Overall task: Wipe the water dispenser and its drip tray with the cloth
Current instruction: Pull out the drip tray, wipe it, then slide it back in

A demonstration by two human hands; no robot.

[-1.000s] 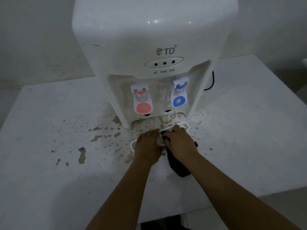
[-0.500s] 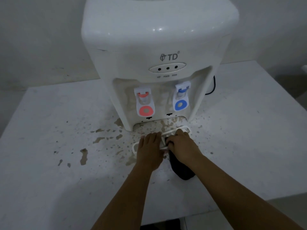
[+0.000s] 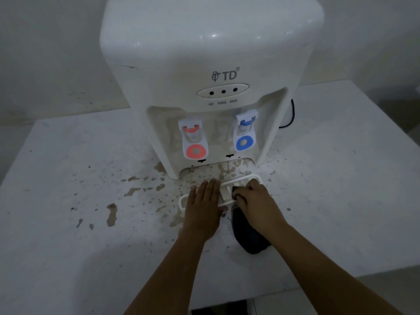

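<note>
A white water dispenser (image 3: pixel 211 64) stands at the back of a white table, with a red tap (image 3: pixel 194 142) and a blue tap (image 3: pixel 245 133). Its white drip tray (image 3: pixel 252 177) lies pulled out on the table in front of it. My left hand (image 3: pixel 204 208) lies flat on the tray's left part with straight fingers. My right hand (image 3: pixel 259 203) grips a dark cloth (image 3: pixel 250 237) and presses it onto the tray's right part. The cloth's tail trails toward me under my right wrist.
The table (image 3: pixel 68 246) carries brown stains and splatter (image 3: pixel 111 214) left of the tray and under the dispenser. A black cable (image 3: pixel 292 114) runs behind the dispenser's right side. The table's front edge is near my forearms.
My left fingers have straightened and lie flatter on the tray. My right hand with the cloth has shifted slightly on the tray. The camera view has drifted, moving the dispenser lower and to the right.
</note>
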